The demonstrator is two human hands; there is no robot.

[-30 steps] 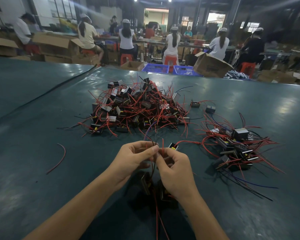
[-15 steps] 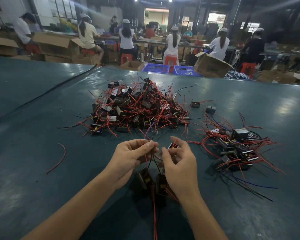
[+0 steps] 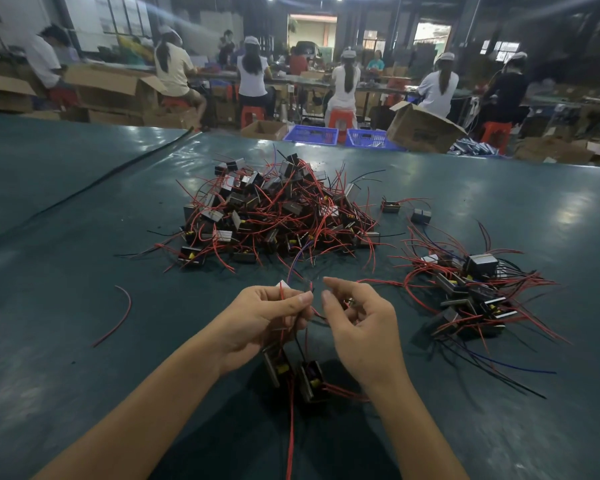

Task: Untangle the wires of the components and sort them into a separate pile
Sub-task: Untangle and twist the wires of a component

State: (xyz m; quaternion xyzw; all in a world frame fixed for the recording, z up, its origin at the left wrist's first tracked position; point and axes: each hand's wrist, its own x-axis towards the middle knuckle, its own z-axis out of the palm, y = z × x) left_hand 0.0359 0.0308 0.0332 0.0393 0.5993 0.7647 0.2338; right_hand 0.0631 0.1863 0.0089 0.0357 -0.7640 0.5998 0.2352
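Observation:
A big tangled pile of small black components with red wires (image 3: 278, 216) lies mid-table. A smaller pile of components (image 3: 471, 296) sits to its right. My left hand (image 3: 264, 317) pinches red and black wires between thumb and fingers. From these wires two components (image 3: 298, 375) hang below my hands, near the table. My right hand (image 3: 357, 323) is beside the left, fingers curled, thumb and forefinger slightly apart near the wire ends; whether it grips a wire is unclear.
A loose red wire (image 3: 118, 317) lies at the left on the green table (image 3: 66, 358). Two single components (image 3: 406, 211) sit between the piles. Beyond the far edge are cardboard boxes (image 3: 423, 131), blue crates (image 3: 336, 136) and several seated workers.
My hands have drawn slightly apart and the two hanging components have dropped lower, showing more clearly beneath my hands.

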